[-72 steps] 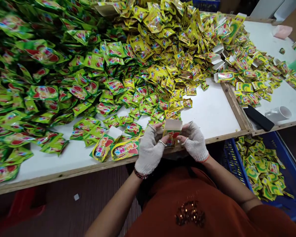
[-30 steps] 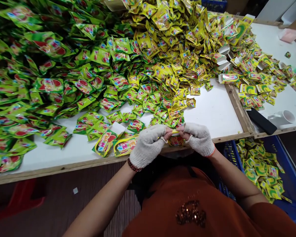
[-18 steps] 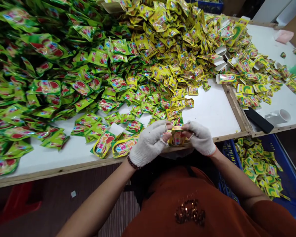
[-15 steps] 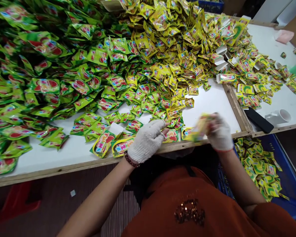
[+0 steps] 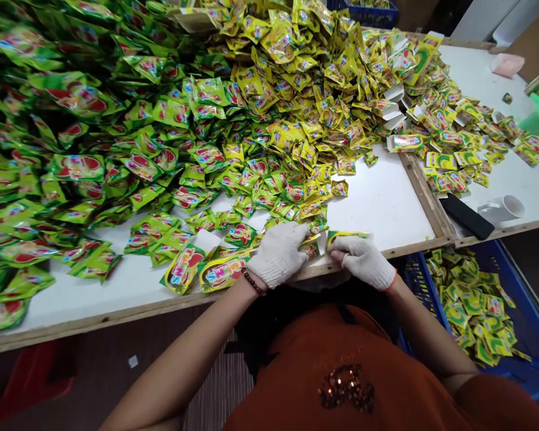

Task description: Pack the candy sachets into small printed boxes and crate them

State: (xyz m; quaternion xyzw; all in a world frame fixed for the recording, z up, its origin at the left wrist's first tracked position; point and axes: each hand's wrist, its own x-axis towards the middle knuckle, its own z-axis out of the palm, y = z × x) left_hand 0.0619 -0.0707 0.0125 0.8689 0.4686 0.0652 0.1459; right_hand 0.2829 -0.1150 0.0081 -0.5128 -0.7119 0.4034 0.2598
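My left hand (image 5: 279, 254), in a white glove with bare fingertips, lies at the table's front edge with its fingers curled over a small printed carton (image 5: 313, 249), mostly covered by the hand. Right of it, my gloved right hand (image 5: 363, 260) is closed, thumb and fingers at the front of another yellow-green carton (image 5: 349, 234). A small gap parts the two hands. Left of my left hand lie a flat carton with colourful letters (image 5: 222, 272) and a tilted one with an open white flap (image 5: 186, 266). Small green candy packets (image 5: 241, 233) lie just behind.
A big heap of green packets (image 5: 81, 96) covers the left, and yellow packets (image 5: 282, 42) the middle back. A wooden strip (image 5: 424, 197) divides the white table. Right of it are a black phone (image 5: 467, 216) and white mug (image 5: 503, 208). A blue crate (image 5: 527, 335) below holds filled cartons.
My right hand has come left and down, from moving a blurred yellow-green item to the carton at the edge. My left hand has shifted slightly right, its fingers now curled over a carton.
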